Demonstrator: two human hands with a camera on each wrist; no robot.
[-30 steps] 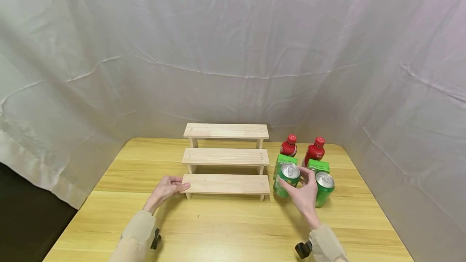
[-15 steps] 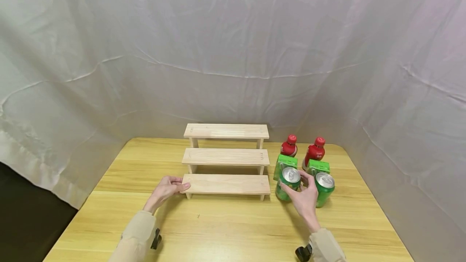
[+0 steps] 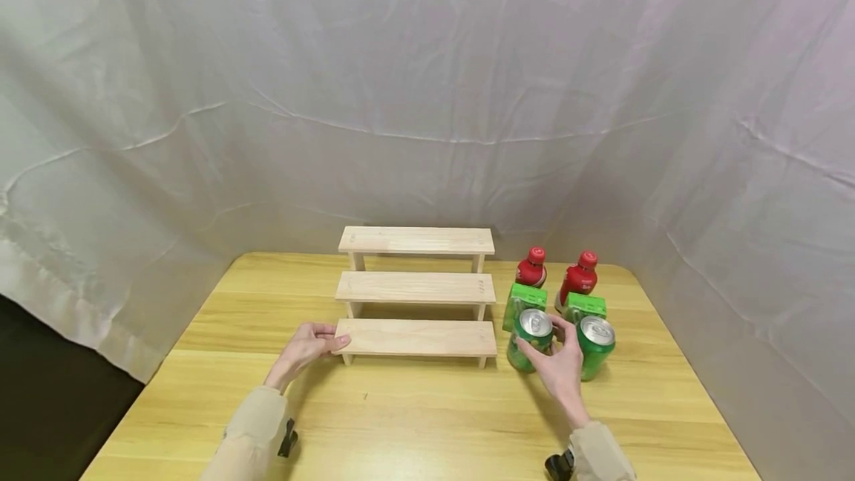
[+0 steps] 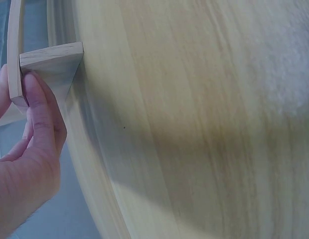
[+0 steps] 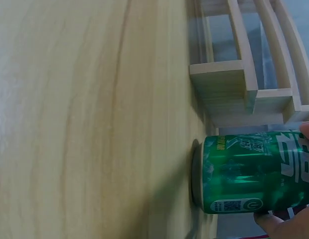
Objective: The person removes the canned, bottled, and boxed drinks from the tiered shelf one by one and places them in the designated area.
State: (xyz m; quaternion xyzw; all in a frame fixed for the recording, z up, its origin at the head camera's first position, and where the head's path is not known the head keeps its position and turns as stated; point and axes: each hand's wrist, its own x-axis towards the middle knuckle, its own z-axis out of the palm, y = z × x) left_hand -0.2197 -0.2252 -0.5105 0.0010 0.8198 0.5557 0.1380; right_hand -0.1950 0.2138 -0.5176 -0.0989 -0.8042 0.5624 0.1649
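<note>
My left hand [image 3: 303,351] pinches the left end of the lowest step of a three-step wooden display stand [image 3: 414,336]. The left wrist view shows the thumb and fingers on either side of the step's board [image 4: 15,55], beside its support leg. At the stand's right, my right hand [image 3: 561,366] grips a green drink can [image 3: 531,344] around its upper part. The can [image 5: 254,172] is upright, its base at or just above the tabletop; I cannot tell whether it touches. A second green can [image 3: 594,347] stands just right of this hand.
Behind the cans are two green cartons [image 3: 528,295], and behind those two red-capped bottles [image 3: 531,269]. The wooden table [image 3: 427,421] ends at a grey curtain [image 3: 427,132] at the back and right. A black wrist camera [image 3: 557,465] sits by the right sleeve.
My right hand has moved the green can slightly down and toward me, away from the carton behind it. The left hand has kept its hold on the stand.
</note>
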